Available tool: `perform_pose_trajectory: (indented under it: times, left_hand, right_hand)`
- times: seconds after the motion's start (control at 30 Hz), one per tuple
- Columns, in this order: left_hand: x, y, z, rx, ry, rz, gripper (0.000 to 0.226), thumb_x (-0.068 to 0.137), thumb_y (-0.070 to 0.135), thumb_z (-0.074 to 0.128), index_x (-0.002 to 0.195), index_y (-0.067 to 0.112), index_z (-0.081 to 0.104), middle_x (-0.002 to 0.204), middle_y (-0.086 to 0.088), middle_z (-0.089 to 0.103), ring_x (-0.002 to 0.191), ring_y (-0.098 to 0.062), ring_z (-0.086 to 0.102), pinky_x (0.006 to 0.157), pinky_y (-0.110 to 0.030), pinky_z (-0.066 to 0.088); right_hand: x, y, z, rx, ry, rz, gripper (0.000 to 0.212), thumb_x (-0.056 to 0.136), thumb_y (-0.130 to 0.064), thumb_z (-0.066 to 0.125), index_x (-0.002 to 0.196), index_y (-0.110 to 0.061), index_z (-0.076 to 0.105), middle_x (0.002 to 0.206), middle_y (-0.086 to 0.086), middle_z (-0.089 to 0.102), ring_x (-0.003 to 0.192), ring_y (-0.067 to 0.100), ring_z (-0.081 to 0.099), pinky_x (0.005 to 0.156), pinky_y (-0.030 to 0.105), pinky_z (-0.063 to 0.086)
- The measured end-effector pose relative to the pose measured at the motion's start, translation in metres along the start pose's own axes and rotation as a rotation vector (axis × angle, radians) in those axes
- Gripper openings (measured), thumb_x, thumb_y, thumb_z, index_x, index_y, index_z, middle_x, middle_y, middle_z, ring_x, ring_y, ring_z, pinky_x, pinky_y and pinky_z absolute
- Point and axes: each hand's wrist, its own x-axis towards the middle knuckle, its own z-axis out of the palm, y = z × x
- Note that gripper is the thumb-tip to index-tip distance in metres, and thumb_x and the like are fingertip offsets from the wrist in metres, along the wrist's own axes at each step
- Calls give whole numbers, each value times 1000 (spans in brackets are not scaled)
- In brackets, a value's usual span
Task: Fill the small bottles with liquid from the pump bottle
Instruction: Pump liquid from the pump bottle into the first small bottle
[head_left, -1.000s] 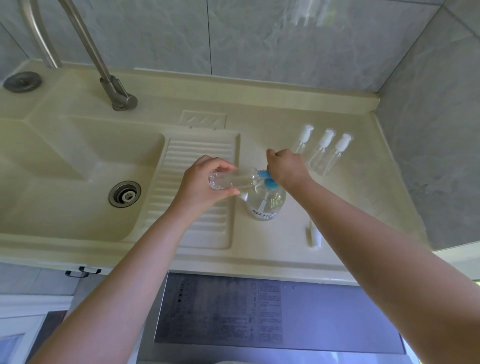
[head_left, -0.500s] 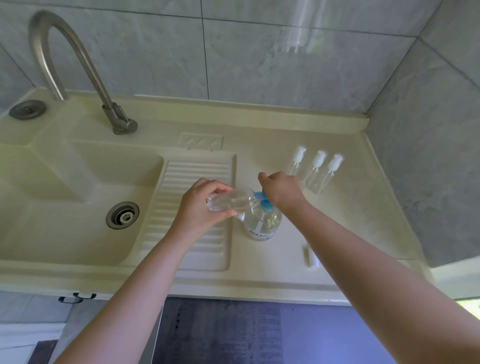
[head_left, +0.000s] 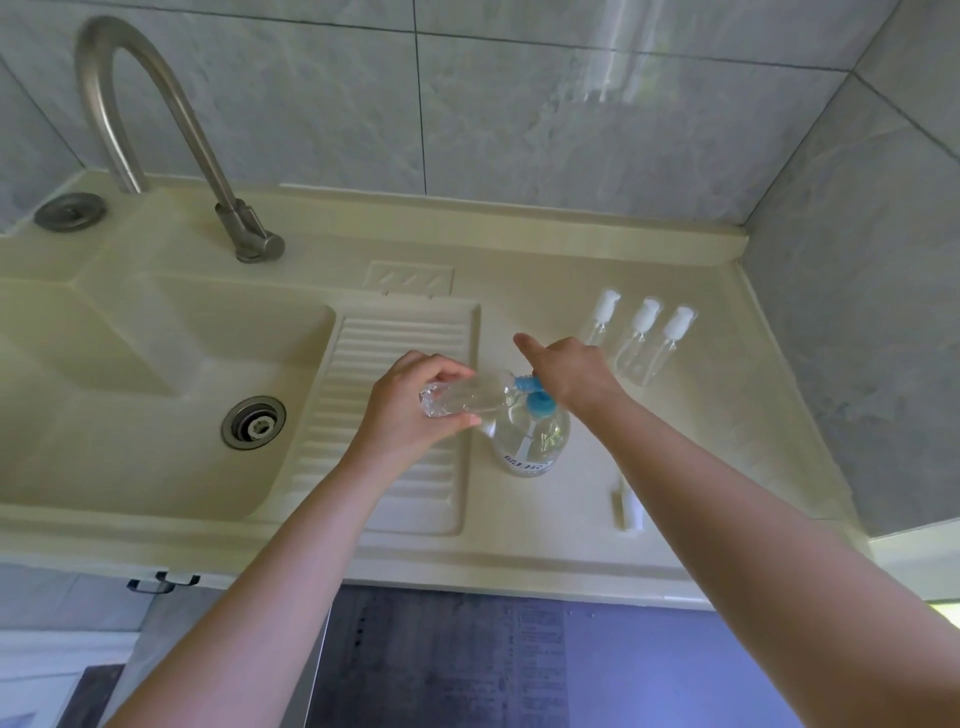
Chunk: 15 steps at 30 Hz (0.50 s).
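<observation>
Fingers (head_left: 457, 371) gripping small bottle (head_left: 467, 397), pump bottle (head_left: 530, 441)

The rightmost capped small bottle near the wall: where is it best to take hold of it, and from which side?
Probably the clear body of the rightmost bottle, below its white cap, coming from the right. It stands upright; the middle bottle is close on its left, so only the right side is free. The narrow round body suits a thumb-and-finger pinch.
</observation>
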Motion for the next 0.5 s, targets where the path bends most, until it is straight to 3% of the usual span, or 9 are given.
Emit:
perform_pose_trajectory:
  times: [0.13,0.23,0.37,0.5]
  left_hand:
    - [-1,-3,1,19,-10,0,49,60,15,91,103,26,71,100,13,59,96,4,59,88,-17,47]
    - [-2,-2,1,13,-6,-1,50,59,14,91,104,24,72,101,9,60,96,1,60,90,-19,48]
    - [-2,-1,0,1,-5,-1,50,60,15,91,105,24,71,101,10,59,95,2,59,89,-20,47]
    - [-2,-1,-1,8,-10,-4,50,60,16,92,105,24,71,101,12,59,95,3,59,88,-16,47]
  right_hand:
    - [4,3,8,-29,56,-28,48,95,-44,40,61,-11,47,74,11,56,64,26,50,57,31,36]
    - [1,6,8,14,61,-40,53,96,-51,36,65,-11,52,75,10,56,73,29,52,66,32,39]
    - [-1,5,-1,49,17,-15,68,96,-62,32,94,-6,69,93,15,61,86,31,57,77,33,40]
    - [5,4,1,14,-12,-28,72,94,-66,32,92,-5,69,89,16,64,78,29,60,73,33,42]
